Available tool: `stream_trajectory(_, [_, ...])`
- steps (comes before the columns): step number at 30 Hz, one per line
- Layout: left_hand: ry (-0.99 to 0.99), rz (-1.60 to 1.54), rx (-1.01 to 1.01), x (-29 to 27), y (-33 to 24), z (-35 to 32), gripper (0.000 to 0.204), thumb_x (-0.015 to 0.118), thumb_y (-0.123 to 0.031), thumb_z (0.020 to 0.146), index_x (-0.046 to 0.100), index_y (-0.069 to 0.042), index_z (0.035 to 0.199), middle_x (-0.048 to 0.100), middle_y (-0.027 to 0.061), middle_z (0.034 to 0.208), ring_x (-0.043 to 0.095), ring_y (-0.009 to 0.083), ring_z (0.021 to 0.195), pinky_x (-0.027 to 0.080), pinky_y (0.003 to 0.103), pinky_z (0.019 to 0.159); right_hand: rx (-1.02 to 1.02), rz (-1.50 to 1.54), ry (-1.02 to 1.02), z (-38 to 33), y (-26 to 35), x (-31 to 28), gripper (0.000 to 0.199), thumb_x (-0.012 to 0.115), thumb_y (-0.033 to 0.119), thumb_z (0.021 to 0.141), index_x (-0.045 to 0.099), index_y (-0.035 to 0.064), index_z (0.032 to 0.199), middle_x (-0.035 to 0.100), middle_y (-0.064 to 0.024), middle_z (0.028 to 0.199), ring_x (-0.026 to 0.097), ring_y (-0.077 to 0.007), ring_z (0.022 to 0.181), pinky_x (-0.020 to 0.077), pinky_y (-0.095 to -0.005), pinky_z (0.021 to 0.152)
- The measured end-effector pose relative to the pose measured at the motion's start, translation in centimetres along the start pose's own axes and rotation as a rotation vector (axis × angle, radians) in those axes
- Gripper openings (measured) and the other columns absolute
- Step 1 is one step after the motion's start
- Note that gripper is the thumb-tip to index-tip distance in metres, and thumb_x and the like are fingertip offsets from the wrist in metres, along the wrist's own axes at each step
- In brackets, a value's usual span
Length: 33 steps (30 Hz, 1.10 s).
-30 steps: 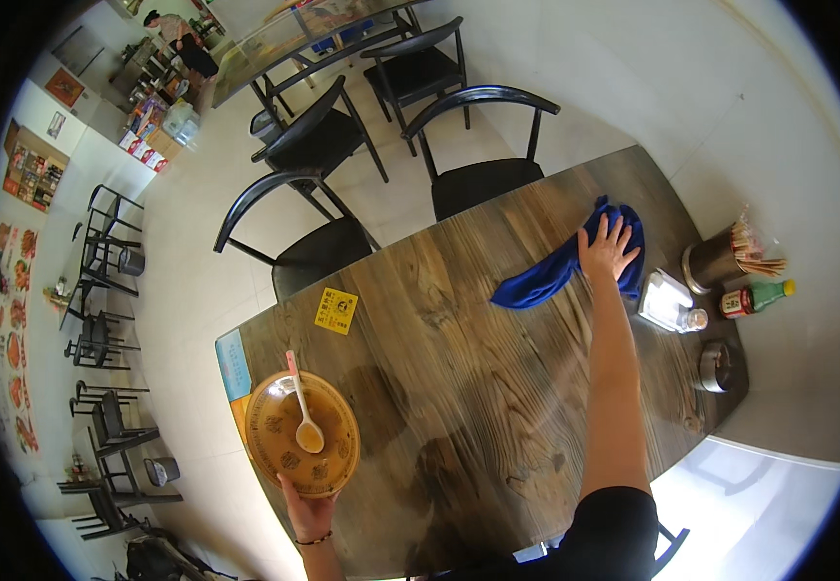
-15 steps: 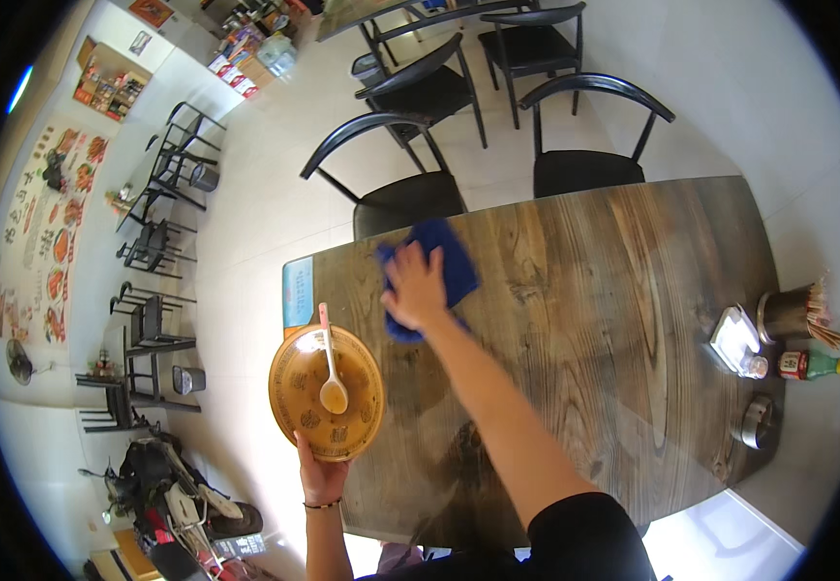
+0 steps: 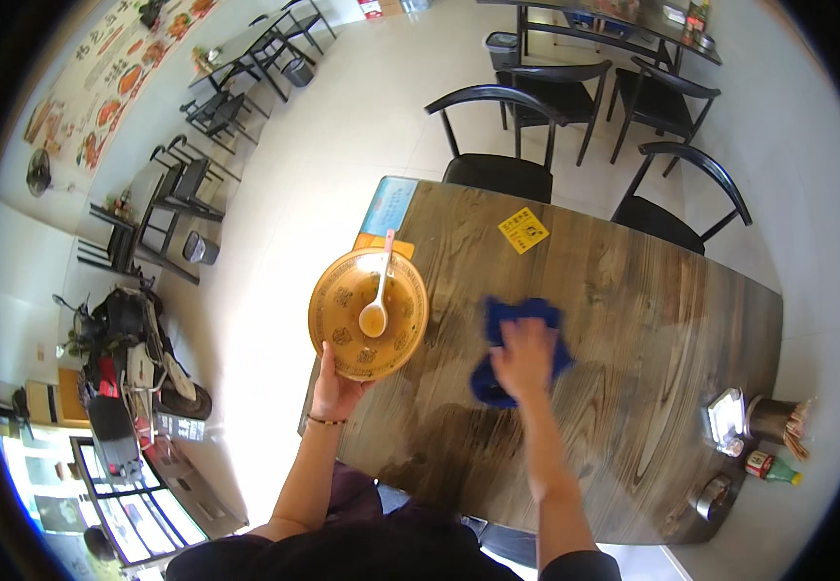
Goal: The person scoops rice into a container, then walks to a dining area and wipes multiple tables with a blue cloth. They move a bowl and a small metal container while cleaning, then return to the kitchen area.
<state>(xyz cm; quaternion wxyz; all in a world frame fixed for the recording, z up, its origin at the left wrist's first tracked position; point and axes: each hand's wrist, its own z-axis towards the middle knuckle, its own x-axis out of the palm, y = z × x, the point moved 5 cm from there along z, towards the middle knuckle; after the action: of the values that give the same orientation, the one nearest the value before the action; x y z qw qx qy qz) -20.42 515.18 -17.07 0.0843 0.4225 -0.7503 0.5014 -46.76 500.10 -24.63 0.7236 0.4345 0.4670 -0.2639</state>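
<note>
My left hand (image 3: 339,390) grips the lower rim of a round yellow-brown bowl (image 3: 337,305), thumb over its edge. The bowl is held up over the table's left edge. A white spoon (image 3: 382,281) with a pinkish handle end rests in it, and a little brownish liquid shows in the spoon's scoop. On the tabletop, my right hand (image 3: 526,358) lies flat over a dark blue cloth (image 3: 557,363), pressing it down. That hand is somewhat blurred, its fingers stretched out. The wooden table (image 3: 633,339) shows dark damp-looking patches left of the cloth.
A yellow square card (image 3: 523,230) and a blue card (image 3: 388,206) lie at the table's far side. At the right stand a holder of wooden sticks (image 3: 773,419), a green-capped bottle (image 3: 773,468) and a metal tin (image 3: 712,496). Black chairs (image 3: 497,174) line the far edge.
My right hand has moved the cloth from the far edge back toward me and rightward, uncovering the yellow card. The view has shifted; my left hand still holds the bowl.
</note>
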Motion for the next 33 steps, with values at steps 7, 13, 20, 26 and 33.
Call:
stream_trajectory(7, [-0.026, -0.084, 0.009, -4.9, -2.1, 0.5, 0.061, 0.030, -0.053, 0.091, 0.029, -0.006, 0.130, 0.047, 0.0127, 0.123, 0.051, 0.0262, 0.109, 0.047, 0.041, 0.086, 0.754, -0.579, -0.190, -13.6, -21.5, -6.6, 0.050, 0.040, 0.040, 0.089, 0.033, 0.0201, 0.135, 0.032, -0.0150, 0.138, 0.025, -0.0351, 0.128, 0.0217, -0.0557, 0.100])
stream_trajectory(13, [0.015, -0.041, -0.019, -12.1, -4.8, 1.4, 0.065, 0.029, -0.055, 0.090, 0.025, -0.008, 0.134, 0.042, 0.0133, 0.130, 0.046, 0.0281, 0.115, 0.042, 0.044, 0.092, 1.188, -0.627, -0.003, -12.6, -12.3, -2.8, 0.057, 0.038, 0.042, 0.089, 0.019, 0.0244, 0.140, 0.011, -0.0119, 0.147, 0.012, -0.0372, 0.133, 0.0163, -0.0622, 0.098])
stream_trajectory(20, [-0.047, -0.062, 0.045, -16.7, -8.4, 1.9, 0.062, 0.033, -0.053, 0.090, 0.027, -0.009, 0.133, 0.043, 0.0138, 0.129, 0.047, 0.0278, 0.114, 0.043, 0.046, 0.089, 0.533, -0.312, 0.101, 4.0, 11.5, 6.5, 0.084, 0.049, 0.062, 0.074, 0.026, 0.0139, 0.138, 0.010, -0.0215, 0.144, 0.001, -0.0409, 0.133, 0.0011, -0.0622, 0.099])
stream_trajectory(26, [0.001, -0.151, 0.106, -19.8, -10.3, 1.7, 0.063, 0.032, -0.053, 0.090, 0.028, -0.006, 0.133, 0.045, 0.0143, 0.127, 0.049, 0.0287, 0.113, 0.043, 0.045, 0.091, 0.369, -0.289, 0.085, 18.2, 15.1, 12.0, 0.084, 0.045, 0.064, 0.075, 0.023, 0.0134, 0.139, 0.008, -0.0223, 0.144, 0.001, -0.0420, 0.132, 0.0006, -0.0666, 0.097])
stream_trajectory(33, [-0.098, -0.204, 0.102, -22.6, -10.2, 0.3, 0.059, 0.032, -0.049, 0.091, 0.028, -0.008, 0.133, 0.042, 0.0128, 0.130, 0.042, 0.0283, 0.118, 0.039, 0.047, 0.095, 0.302, -0.273, 0.058, 30.2, 15.2, 15.2, 0.065, 0.042, 0.050, 0.083, 0.028, 0.0175, 0.137, 0.013, -0.0115, 0.146, 0.006, -0.0341, 0.134, 0.0058, -0.0641, 0.099])
